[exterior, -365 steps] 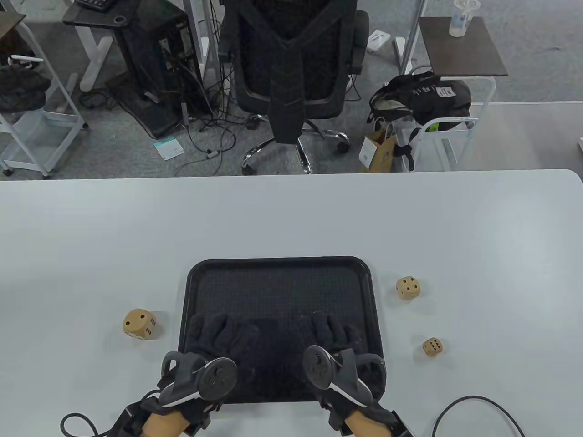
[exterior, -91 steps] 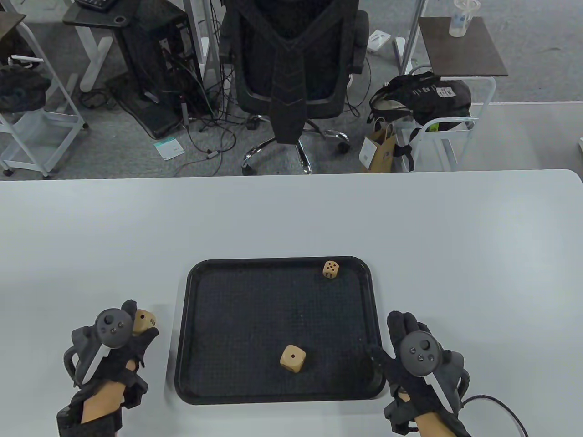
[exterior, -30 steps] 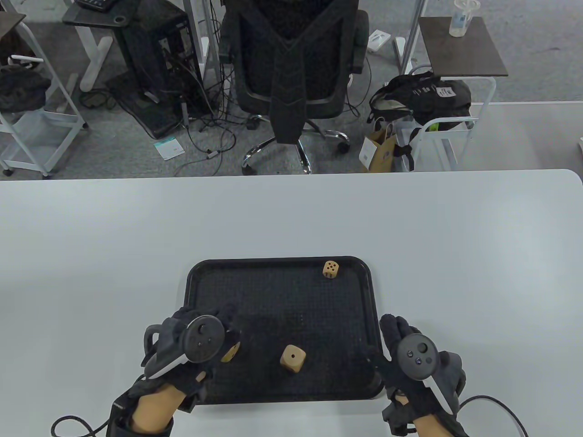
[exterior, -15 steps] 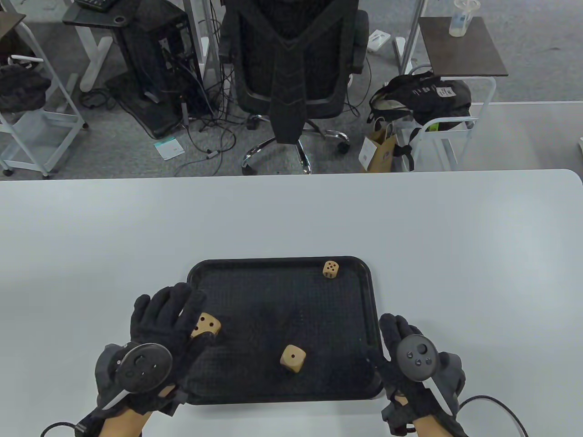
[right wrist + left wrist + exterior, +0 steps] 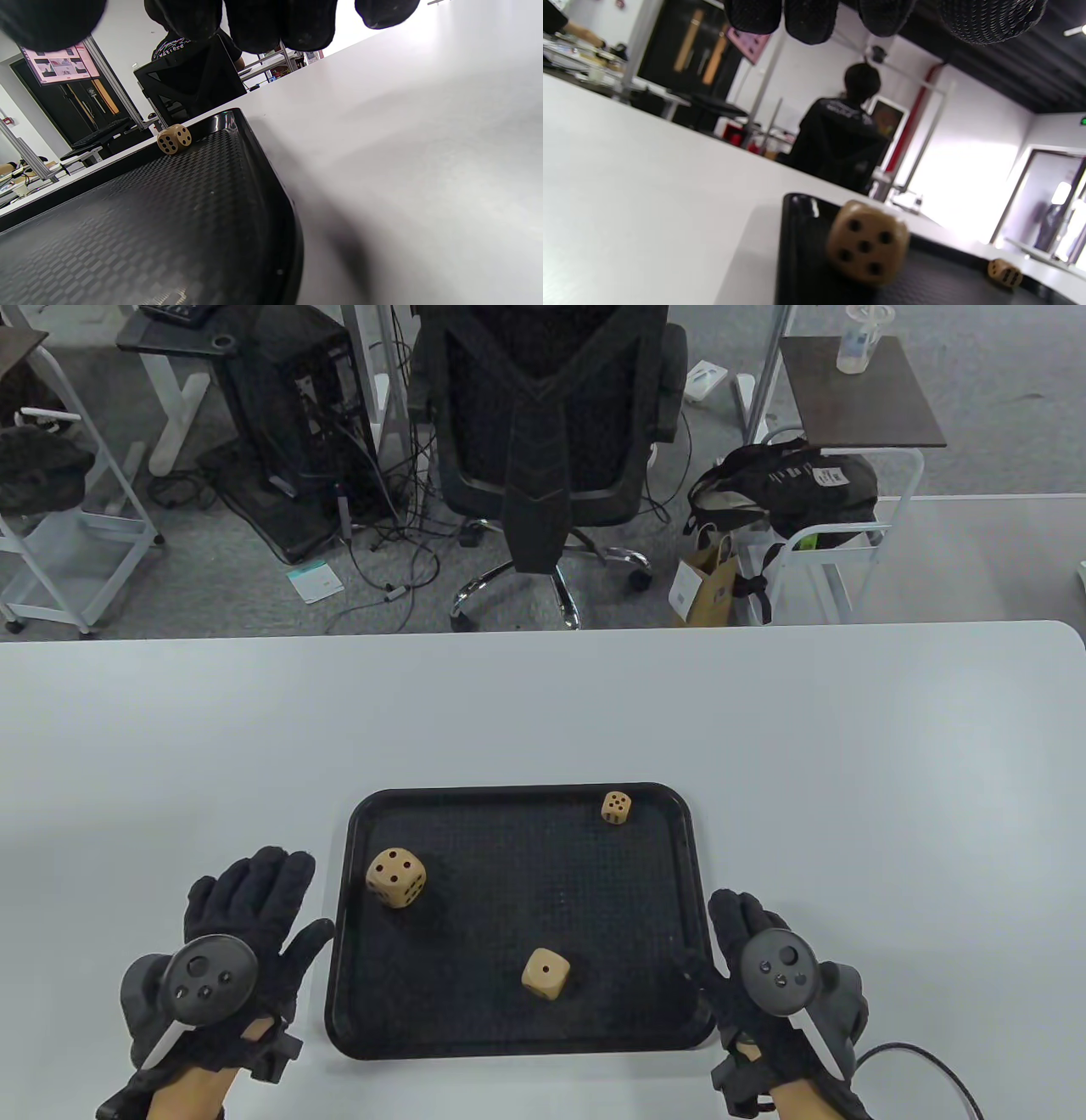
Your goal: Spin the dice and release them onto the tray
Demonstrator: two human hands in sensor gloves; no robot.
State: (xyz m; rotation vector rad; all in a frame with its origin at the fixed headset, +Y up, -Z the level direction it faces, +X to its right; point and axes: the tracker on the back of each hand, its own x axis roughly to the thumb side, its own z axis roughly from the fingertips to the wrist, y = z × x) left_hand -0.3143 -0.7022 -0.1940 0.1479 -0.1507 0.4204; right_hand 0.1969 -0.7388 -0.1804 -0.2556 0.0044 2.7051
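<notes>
A black tray [image 5: 356, 984] lies on the white table near its front edge and holds three wooden dice. The large die [image 5: 396, 877] [image 5: 867, 243] sits in the tray's left half. A medium die [image 5: 545, 973] lies near the front middle, one pip up. The small die [image 5: 616, 807] [image 5: 1005, 273] [image 5: 174, 138] rests by the far right rim. My left hand [image 5: 254, 899] lies flat on the table left of the tray, fingers spread, holding nothing. My right hand [image 5: 747, 933] rests at the tray's right front corner, fingers straight, empty.
A black cable [image 5: 925, 1060] loops on the table by my right wrist. Past the table's far edge stand an office chair [image 5: 543, 432], a cart with a black bag [image 5: 789, 492] and a computer tower [image 5: 288, 424].
My left hand carried the large die over the tray, let it go and drew back to the table on the left. The die rolled up the tray's left side. The right hand stayed put.
</notes>
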